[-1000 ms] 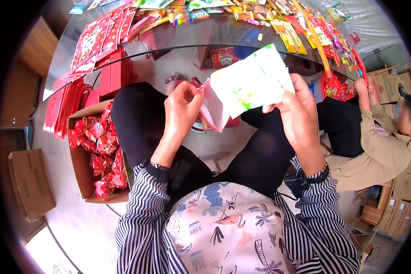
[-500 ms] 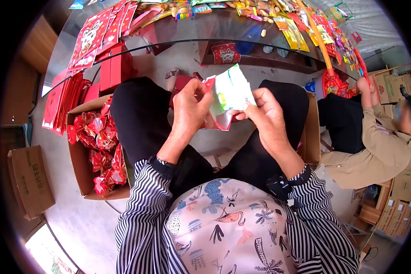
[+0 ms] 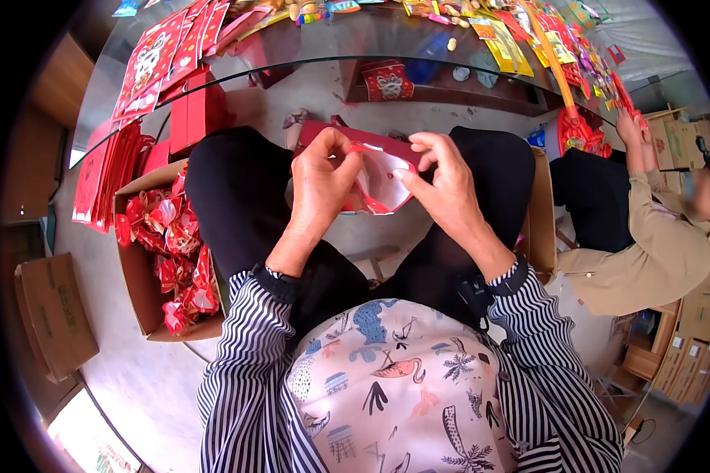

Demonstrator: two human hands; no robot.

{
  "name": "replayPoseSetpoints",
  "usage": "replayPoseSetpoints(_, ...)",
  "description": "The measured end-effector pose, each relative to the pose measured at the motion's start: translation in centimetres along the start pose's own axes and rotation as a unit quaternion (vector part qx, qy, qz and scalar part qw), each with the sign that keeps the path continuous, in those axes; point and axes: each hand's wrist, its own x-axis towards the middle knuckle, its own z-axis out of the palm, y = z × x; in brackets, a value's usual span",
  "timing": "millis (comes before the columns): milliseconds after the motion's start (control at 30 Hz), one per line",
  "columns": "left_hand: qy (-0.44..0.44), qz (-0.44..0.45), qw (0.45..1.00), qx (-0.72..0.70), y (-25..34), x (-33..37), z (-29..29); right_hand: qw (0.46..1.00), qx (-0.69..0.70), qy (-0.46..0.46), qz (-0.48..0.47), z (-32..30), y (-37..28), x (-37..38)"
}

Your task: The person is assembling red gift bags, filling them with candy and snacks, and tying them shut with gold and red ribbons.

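Note:
Between my knees I hold a small red paper bag (image 3: 383,185), its mouth spread so that the white inside shows. My left hand (image 3: 323,177) pinches the bag's left edge with thumb and forefinger. My right hand (image 3: 450,185) is closed at the right edge, its thumb on the rim and its fingers curled behind. Whatever lies deep in the bag cannot be made out. Just behind my hands lies a dark red box (image 3: 312,131), partly covered by them.
Beyond is a glass table (image 3: 308,49) bearing flat red bags (image 3: 151,59), sweets and yellow packets (image 3: 509,54). At left, a carton (image 3: 138,296) holds tied red bundles (image 3: 183,272), beside stacked red bags (image 3: 102,177). A person (image 3: 647,236) sits at right.
The green-and-white packet that was in my right hand is out of sight. The right hand has moved to the bag's edge, and the bag's mouth has been spread wider.

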Motion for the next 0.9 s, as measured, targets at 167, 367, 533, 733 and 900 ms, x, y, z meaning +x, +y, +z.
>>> replayPoseSetpoints(167, -0.003, -0.051, 0.999, -0.003, 1.1, -0.4, -1.1, 0.998, -0.012, -0.058, -0.021, 0.3, 1.0, 1.6)
replayPoseSetpoints(367, 0.010, 0.028, 0.996, 0.084, 1.9, -1.0, -1.8, 0.998, 0.025, -0.065, -0.003, 0.1, 1.5, 3.8)
replayPoseSetpoints(533, 0.006, 0.130, 0.977, 0.169, 3.1, -1.1, -1.4, 0.997, 0.035, -0.075, 0.006, -0.5, 1.3, 4.4)
replayPoseSetpoints(733, 0.001, 0.106, 0.981, 0.160, 2.9, -1.2, -1.7, 0.993, 0.082, -0.085, -0.015, -2.1, 2.3, 6.7)
replayPoseSetpoints(900, -0.005, 0.114, 0.985, 0.128, 2.2, -0.3, -0.9, 0.993, -0.063, 0.029, -0.093, -5.5, 6.5, 12.8)
